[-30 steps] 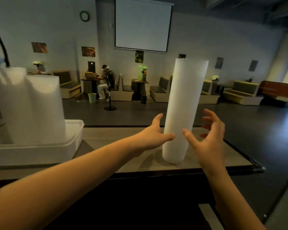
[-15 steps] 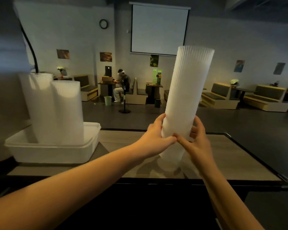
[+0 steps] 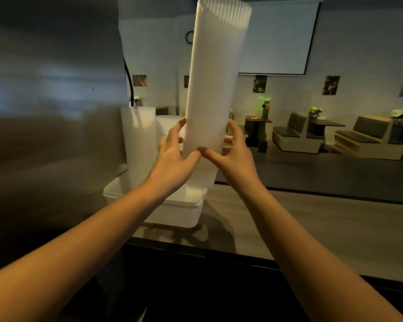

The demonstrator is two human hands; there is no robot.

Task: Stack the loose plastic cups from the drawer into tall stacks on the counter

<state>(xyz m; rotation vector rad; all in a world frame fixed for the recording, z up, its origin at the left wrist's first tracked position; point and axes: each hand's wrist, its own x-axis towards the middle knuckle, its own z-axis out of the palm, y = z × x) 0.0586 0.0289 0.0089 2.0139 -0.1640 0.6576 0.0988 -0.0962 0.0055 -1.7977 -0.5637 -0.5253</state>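
A tall stack of white ribbed plastic cups [image 3: 215,73] is held up in the air, its bottom end just over the right corner of a white tray [image 3: 172,211]. My left hand [image 3: 175,159] grips its lower part from the left. My right hand [image 3: 233,156] grips it from the right, thumbs nearly meeting in front. Two more cup stacks [image 3: 141,145] stand in the tray behind my left hand, the shorter one partly hidden.
The tray sits on a grey wooden counter [image 3: 312,228] with a dark front edge. A large metal appliance wall [image 3: 51,112] rises close on the left. Beyond the counter lie a dark floor, sofas [image 3: 363,138] and a projector screen.
Both hands closed round the stack on the counter, lifted it and carried it left toward the tray. The view turned left with it.
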